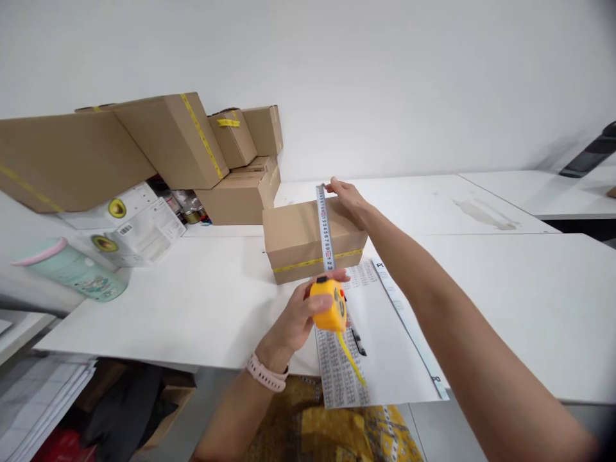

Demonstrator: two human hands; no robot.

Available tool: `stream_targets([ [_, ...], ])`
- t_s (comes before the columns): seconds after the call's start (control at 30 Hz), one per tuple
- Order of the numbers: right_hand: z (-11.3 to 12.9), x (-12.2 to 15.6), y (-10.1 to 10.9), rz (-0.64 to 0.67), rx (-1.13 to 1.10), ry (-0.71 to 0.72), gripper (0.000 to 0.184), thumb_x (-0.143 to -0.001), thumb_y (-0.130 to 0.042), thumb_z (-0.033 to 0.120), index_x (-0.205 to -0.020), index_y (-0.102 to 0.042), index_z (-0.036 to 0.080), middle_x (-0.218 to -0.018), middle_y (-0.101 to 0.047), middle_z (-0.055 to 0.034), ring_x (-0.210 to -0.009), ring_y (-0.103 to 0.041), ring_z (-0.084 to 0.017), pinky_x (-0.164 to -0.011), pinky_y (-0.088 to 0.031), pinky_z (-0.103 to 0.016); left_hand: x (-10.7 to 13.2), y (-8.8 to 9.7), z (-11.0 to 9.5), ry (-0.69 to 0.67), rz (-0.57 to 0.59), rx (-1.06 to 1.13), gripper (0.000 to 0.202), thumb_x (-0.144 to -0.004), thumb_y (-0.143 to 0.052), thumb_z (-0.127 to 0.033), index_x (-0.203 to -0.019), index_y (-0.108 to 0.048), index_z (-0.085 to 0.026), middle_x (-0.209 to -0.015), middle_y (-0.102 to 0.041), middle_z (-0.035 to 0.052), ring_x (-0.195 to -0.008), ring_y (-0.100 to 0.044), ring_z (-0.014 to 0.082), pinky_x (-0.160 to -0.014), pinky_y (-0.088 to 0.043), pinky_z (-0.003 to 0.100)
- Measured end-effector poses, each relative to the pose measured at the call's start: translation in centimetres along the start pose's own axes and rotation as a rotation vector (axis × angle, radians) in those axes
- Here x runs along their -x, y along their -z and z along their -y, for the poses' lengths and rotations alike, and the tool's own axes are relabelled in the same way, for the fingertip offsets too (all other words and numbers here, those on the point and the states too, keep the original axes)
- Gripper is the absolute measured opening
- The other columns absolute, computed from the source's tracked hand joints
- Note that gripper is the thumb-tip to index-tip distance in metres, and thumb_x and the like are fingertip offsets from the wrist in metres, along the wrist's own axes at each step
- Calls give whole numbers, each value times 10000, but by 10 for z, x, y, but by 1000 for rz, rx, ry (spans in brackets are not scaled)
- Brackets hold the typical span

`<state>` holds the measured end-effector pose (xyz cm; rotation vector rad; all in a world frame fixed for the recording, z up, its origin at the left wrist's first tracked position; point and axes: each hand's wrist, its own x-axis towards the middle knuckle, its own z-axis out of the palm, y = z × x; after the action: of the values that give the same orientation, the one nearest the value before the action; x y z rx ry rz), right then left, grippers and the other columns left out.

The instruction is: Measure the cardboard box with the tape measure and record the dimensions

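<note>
My left hand (pixel 301 308) is closed around a yellow tape measure (pixel 330 305) with a yellow wrist strap hanging below it. The pulled-out blade (pixel 325 231) runs away from me across the top of a brown cardboard box (pixel 296 231) that has a yellow tape band along its front. At the box's far edge, my right hand (pixel 347 196) pinches or steadies the blade's end; its palm rests by the box's right side. Beneath the tape measure lie printed sheets (pixel 380 340) and a black pen (pixel 359 342).
Several cardboard boxes (pixel 168 138) are stacked at the back left, above white boxes with avocado pictures (pixel 135 224). A mint tumbler (pixel 77 269) stands at the left. The white table (pixel 505 301) meets a wall behind. A dark object (pixel 590 154) stands far right.
</note>
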<state>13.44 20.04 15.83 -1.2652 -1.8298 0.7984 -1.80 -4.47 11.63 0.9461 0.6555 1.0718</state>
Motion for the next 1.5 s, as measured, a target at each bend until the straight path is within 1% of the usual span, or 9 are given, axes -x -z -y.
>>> stream_targets([
  [0.13, 7, 4, -10, 17, 112, -102, 802, -941, -207, 774, -1415, -571, 240, -1426, -616, -145, -1286, -557, -375, -1068, -432, -555, -31, -4, -14, -64, -159, 44, 535, -704, -819, -470, -1129, -740, -155, -1282, -616, 126, -686, -639, 140, -662, -594, 346],
  [0.33, 17, -5, -18, 163, 350, 39, 734, -1006, -68, 601, -1493, -509, 275, -1561, -506, -106, -1461, -391, -379, -1175, -248, -638, -49, -8, -8, -43, -248, 138, 515, -678, -837, -465, -1054, -748, -125, -1152, -644, 117, -753, -626, 171, -668, -600, 381],
  [0.5, 9, -12, -18, 243, 409, 118, 711, -993, -94, 647, -1368, -601, 318, -1422, -627, -94, -1368, -496, -363, -1146, -307, -608, -42, -19, 3, -19, -209, 183, 485, -707, -819, -489, -1030, -753, -133, -1193, -612, 116, -795, -601, 172, -682, -599, 374],
  [0.63, 6, -18, -21, 249, 473, 88, 707, -992, -114, 630, -1302, -642, 277, -1386, -641, -117, -1337, -506, -367, -1144, -297, -606, -34, -28, 6, 27, -191, 215, 516, -702, -823, -490, -1057, -744, -125, -1238, -591, 131, -799, -589, 171, -702, -598, 383],
  [0.8, 5, -23, -24, 251, 471, 54, 651, -1008, -160, 581, -1421, -574, 296, -1525, -545, -88, -1421, -403, -391, -1154, -272, -643, -36, -31, 3, 24, -186, 184, 529, -688, -832, -477, -1085, -733, -141, -1265, -569, 121, -788, -576, 157, -713, -601, 394],
  [0.93, -1, -26, -24, 246, 466, 106, 614, -1022, -184, 543, -1498, -503, 322, -1568, -504, -41, -1458, -367, -364, -1196, -216, -623, -47, -29, -3, -14, -217, 174, 512, -681, -840, -476, -1054, -731, -143, -1199, -596, 114, -797, -580, 164, -713, -600, 389],
  [1.13, -9, -33, -29, 248, 524, 117, 634, -1019, -177, 572, -1382, -623, 306, -1513, -556, -76, -1422, -401, -373, -1174, -243, -621, -49, -35, 3, -23, -222, 206, 538, -675, -851, -483, -1076, -724, -146, -1226, -589, 109, -795, -582, 153, -695, -593, 346],
  [1.3, -16, -40, -33, 244, 539, 121, 647, -1019, -169, 571, -1431, -592, 306, -1536, -535, -73, -1434, -396, -366, -1177, -237, -612, -42, -36, 13, -41, -217, 180, 569, -700, -840, -465, -1167, -689, -177, -1356, -533, 113, -812, -586, 146, -712, -595, 352],
  [1.5, -20, -42, -34, 225, 517, 139, 617, -1018, -200, 558, -1422, -604, 325, -1521, -552, -58, -1429, -404, -367, -1182, -228, -614, -44, -35, 12, -22, -224, 164, 600, -668, -850, -470, -1171, -683, -190, -1344, -528, 109, -774, -575, 131, -695, -593, 349],
])
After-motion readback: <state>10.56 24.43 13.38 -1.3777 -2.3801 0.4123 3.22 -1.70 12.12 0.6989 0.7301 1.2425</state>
